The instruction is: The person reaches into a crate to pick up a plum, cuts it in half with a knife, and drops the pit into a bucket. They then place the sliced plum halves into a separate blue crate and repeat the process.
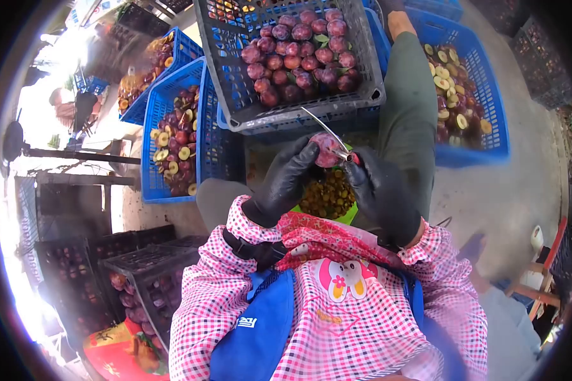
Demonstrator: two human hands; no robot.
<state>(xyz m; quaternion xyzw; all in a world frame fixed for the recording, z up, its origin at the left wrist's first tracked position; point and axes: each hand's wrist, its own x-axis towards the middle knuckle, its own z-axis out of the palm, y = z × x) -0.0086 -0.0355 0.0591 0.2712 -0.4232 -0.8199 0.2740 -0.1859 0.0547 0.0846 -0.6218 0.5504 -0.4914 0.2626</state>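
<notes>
Both my hands wear black gloves and meet in front of my chest. My left hand (283, 181) has its fingers closed round a reddish-purple plum (326, 150). Held in my right hand (384, 193) is a knife (325, 127) with a thin curved blade and a bit of red handle showing. The knife's metal base lies against the right side of the plum, while the blade points up and left. Below the hands, a bright green container (349, 214) holds yellow-brown pits or scraps, partly hidden by my gloves.
Straight ahead, a black crate (299, 117) of whole plums rests tilted on a blue crate. Blue baskets of cut plums stand at left (147, 159) and right (499, 120). Black crates (133, 270) of plums are at lower left. A wooden stool (540, 279) stands far right.
</notes>
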